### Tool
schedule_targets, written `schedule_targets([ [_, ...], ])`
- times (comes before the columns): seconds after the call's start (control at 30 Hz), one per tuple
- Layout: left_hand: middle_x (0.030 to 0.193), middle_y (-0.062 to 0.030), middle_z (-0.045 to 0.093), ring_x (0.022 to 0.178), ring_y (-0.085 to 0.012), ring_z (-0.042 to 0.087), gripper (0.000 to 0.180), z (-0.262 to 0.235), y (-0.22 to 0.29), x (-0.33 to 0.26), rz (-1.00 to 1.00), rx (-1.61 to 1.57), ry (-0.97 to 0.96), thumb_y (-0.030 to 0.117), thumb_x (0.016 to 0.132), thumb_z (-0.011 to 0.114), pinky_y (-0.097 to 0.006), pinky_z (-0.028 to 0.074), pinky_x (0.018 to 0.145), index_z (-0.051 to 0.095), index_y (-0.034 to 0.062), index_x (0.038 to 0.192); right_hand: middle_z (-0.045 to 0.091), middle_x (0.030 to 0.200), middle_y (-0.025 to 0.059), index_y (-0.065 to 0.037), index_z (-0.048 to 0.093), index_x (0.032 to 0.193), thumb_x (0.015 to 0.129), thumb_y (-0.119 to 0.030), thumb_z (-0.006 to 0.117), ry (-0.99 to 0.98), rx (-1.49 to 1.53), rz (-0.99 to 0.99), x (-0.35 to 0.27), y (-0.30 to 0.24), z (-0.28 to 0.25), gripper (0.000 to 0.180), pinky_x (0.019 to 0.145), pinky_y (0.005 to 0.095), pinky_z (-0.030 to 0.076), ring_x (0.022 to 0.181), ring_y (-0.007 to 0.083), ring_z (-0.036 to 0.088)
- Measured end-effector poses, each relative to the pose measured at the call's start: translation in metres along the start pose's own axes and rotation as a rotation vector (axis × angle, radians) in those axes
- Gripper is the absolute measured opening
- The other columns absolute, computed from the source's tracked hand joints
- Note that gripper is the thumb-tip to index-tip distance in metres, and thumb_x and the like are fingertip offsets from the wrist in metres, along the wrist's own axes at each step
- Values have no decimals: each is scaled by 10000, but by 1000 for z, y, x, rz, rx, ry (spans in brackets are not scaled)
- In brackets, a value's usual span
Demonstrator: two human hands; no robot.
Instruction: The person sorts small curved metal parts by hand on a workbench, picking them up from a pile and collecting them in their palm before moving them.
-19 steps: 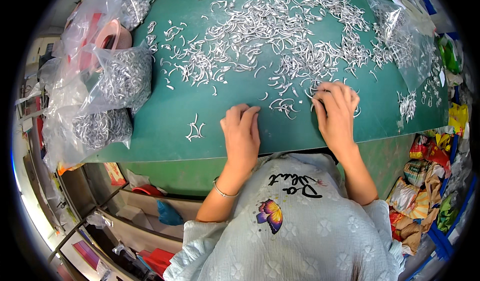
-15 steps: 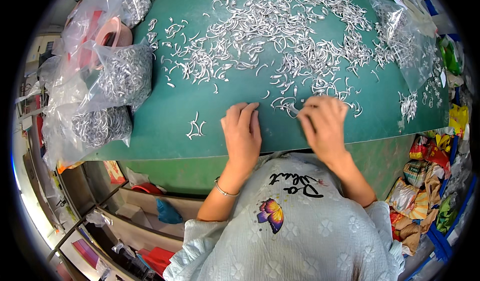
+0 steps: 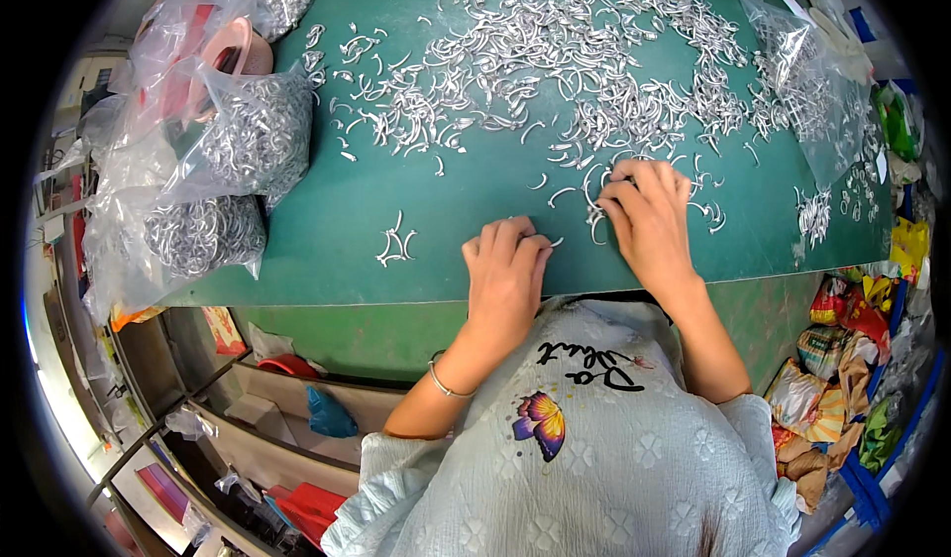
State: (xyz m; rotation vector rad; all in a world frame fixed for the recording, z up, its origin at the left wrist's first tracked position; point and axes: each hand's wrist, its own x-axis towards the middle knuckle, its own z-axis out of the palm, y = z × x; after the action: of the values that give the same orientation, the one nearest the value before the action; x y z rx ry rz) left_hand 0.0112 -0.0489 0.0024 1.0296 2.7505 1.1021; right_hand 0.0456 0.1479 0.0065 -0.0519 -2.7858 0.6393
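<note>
Many small curved silver metal pieces (image 3: 535, 42) lie spread over the green tabletop (image 3: 327, 250). My left hand (image 3: 505, 275) is near the front edge with fingers bent, and a curved metal piece (image 3: 557, 242) pokes out from its fingertips. To its right, my right hand (image 3: 649, 215) rests over the near fringe of the spread, fingers curled and thumb drawn in. A few curved pieces (image 3: 594, 225) show beside its fingertips; what lies under the fingers is hidden. A small group of pieces (image 3: 398, 242) sits apart, left of my left hand.
Clear plastic bags full of silver pieces (image 3: 258, 136) stand along the left side, by a pink basket (image 3: 243, 47). Another bag (image 3: 807, 81) lies at the right, near a small pile of pieces (image 3: 813, 215). Colourful packages (image 3: 827, 349) are stacked beyond the right edge.
My left hand has moved right and slightly nearer, and a curved piece now shows at its fingertips. My right hand has shifted slightly farther away over the pieces.
</note>
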Motion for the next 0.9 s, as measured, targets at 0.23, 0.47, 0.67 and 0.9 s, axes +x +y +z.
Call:
schedule_targets([
  [0.23, 995, -79, 558, 923, -265, 525, 200, -1, 2, -13, -108, -13, 49, -2, 776, 708, -377, 354, 791, 624, 61, 947, 550, 953, 49, -71, 621, 1004, 792, -152, 727, -28, -33, 18, -8, -18, -3, 250, 825, 407, 342, 928, 262, 499],
  [0.47, 994, -81, 574, 931, -268, 531, 183, -4, 0, -18, -148, -28, 135, 9, 812, 682, -385, 342, 782, 604, 59, 969, 561, 989, 52, -73, 633, 869, 755, -100, 682, -47, 155, -161, -16, -25, 8, 127, 820, 404, 360, 942, 250, 510],
  [0.67, 991, -94, 613, 939, -258, 575, 192, -12, -3, -26, -225, -9, 228, -37, 786, 686, -342, 389, 814, 622, 48, 945, 579, 1033, 46, -83, 660, 957, 752, -112, 735, 91, 120, 44, -24, -18, -5, 220, 831, 411, 359, 936, 247, 518],
  [0.9, 1024, -109, 627, 943, -269, 585, 197, -15, -13, -30, -232, -21, 313, -36, 796, 678, -365, 388, 816, 616, 43, 966, 573, 1017, 53, -55, 643, 977, 721, -111, 730, -39, 102, -215, -21, -45, 35, 277, 812, 376, 368, 966, 235, 528],
])
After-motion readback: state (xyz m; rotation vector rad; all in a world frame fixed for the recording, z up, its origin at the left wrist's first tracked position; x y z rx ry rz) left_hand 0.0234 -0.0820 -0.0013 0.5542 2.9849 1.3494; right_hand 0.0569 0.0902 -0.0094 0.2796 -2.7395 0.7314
